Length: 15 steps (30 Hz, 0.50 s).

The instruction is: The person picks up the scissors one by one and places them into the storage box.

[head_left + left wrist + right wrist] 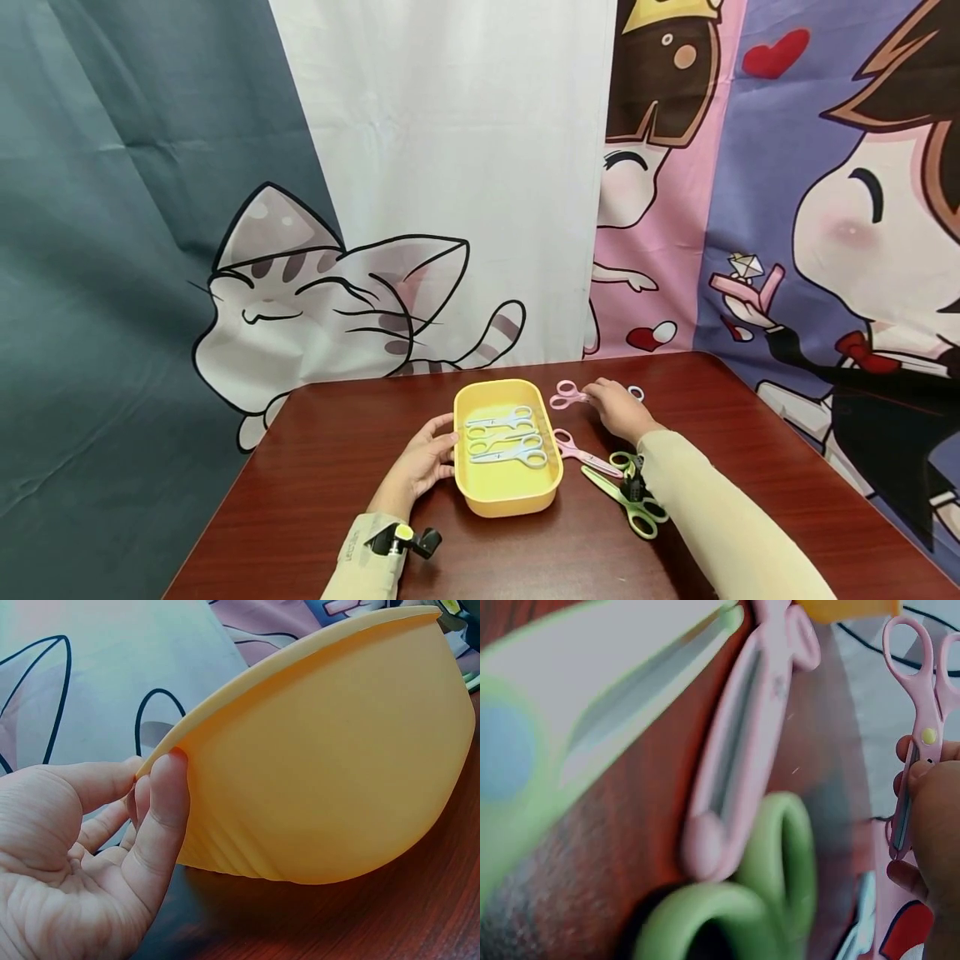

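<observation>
A yellow plastic tray [510, 507] stands on the table with two light blue scissors [517, 453] and a green pair [487, 443] lying inside. My left hand [416, 467] grips its left side; the left wrist view shows thumb and fingers pinching the tray's rim [300, 649]. Beyond the tray's right side, my right hand [618, 410] pinches pink scissors [928, 712] by the blades, handle loops pointing toward the tray. Another pink pair [588, 457] lies beside the tray. Green scissors [622, 500] rest nearer me, partly under the right wrist.
A light blue handle loop [637, 392] shows just past the right hand, the rest of that pair hidden. Another green loop [619, 459] appears by the right wrist camera. The dark red table [330, 500] ends at a cartoon-printed cloth [450, 125] hanging behind it.
</observation>
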Tool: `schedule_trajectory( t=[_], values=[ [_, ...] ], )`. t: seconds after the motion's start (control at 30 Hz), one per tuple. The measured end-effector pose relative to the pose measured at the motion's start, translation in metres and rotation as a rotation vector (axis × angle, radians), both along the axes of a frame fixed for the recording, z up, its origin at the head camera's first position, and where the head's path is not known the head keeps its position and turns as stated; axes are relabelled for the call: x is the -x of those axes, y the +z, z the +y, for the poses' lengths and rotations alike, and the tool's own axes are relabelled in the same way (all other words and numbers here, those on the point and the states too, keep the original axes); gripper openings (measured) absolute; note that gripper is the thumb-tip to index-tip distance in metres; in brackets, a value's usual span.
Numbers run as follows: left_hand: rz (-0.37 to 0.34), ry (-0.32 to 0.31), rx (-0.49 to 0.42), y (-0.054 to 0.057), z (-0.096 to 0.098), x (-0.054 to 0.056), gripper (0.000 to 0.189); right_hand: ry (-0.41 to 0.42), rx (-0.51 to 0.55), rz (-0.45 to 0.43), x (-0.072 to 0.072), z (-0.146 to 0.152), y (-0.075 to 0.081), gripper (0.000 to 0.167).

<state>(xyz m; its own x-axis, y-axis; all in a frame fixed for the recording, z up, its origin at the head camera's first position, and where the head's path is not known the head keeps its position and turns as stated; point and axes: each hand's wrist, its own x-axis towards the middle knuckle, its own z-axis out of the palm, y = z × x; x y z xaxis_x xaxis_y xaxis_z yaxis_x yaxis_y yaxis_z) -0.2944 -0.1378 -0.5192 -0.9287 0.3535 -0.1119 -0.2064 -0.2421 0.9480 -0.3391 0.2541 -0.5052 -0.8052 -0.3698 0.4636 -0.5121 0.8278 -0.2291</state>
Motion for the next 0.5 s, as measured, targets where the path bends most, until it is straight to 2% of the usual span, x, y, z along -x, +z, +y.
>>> schedule_trajectory(
  t=[0.2,0.5],
  values=[
    [0.001,-0.001,0.005,0.000,0.000,0.001,0.056,0.010,0.009,-0.030,0.002,-0.016,0.018,0.013],
    [0.007,-0.015,-0.007,-0.002,0.000,0.000,0.056,0.021,-0.027,-0.088,-0.007,-0.054,0.042,0.014]
  ],
)
